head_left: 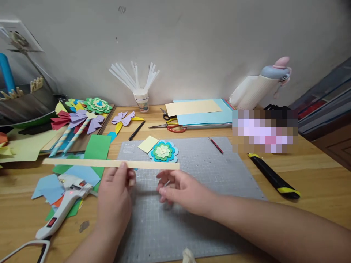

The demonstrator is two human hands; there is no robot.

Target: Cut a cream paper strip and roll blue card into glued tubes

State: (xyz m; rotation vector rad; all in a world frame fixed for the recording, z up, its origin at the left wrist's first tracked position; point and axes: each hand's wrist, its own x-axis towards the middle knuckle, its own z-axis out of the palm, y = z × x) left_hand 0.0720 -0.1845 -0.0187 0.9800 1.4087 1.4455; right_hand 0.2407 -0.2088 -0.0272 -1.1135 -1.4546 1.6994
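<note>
A long, narrow cream paper strip (pixel 148 165) is held level above the cutting mat, pinched between the thumb and fingers of my left hand (pixel 116 193). My right hand (pixel 182 190) hovers just below the strip's right end, its fingers loosely bent and apart from the thumb, with nothing visible between them. Behind the strip, a layered paper flower (pixel 163 151) in blue, green and cream lies on the grey cutting mat (pixel 214 219). A pale yellow paper square (pixel 148 144) lies beside the flower.
Left of the mat, a white glue gun (pixel 64 208) with a small red light rests on paper scraps. Scissors (pixel 164 124), a black pen (pixel 136 130) and a paper cup of white sticks (pixel 141 100) stand or lie behind. A black-yellow cutter (pixel 274 177) lies right.
</note>
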